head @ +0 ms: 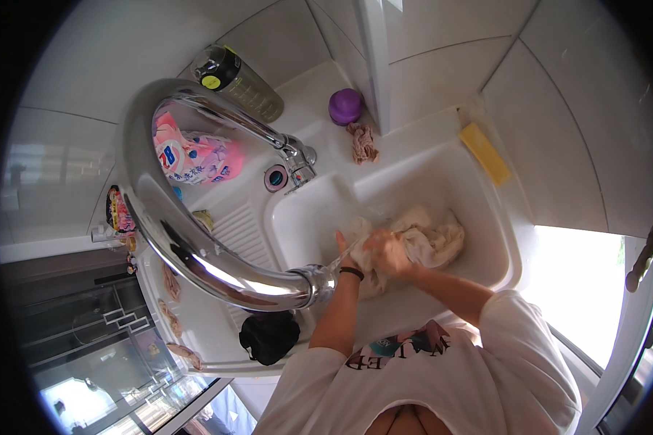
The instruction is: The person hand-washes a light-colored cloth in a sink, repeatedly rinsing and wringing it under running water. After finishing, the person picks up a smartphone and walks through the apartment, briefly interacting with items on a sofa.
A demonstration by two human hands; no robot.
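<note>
A wet cream-coloured garment [435,239] lies bunched in the right part of a white laundry sink [299,217]. Part of its fabric is up between my two hands. My left hand [347,255], with a dark band at the wrist, grips the fabric beneath the faucet's mouth. Close on its right, my right hand [389,251] is closed on the same garment and blurred by motion. Water runs from the chrome gooseneck faucet [223,288] onto the left hand and the cloth. The fingers of both hands are partly hidden by fabric and blur.
A ribbed washboard [245,234] adjoins the basin, with a black cloth item [269,337] near the front edge. Behind are a pink detergent pouch [201,157], a bottle [245,87], a purple container [345,106], and a crumpled brownish cloth [362,142]. A yellow bar [484,153] rests on the right rim.
</note>
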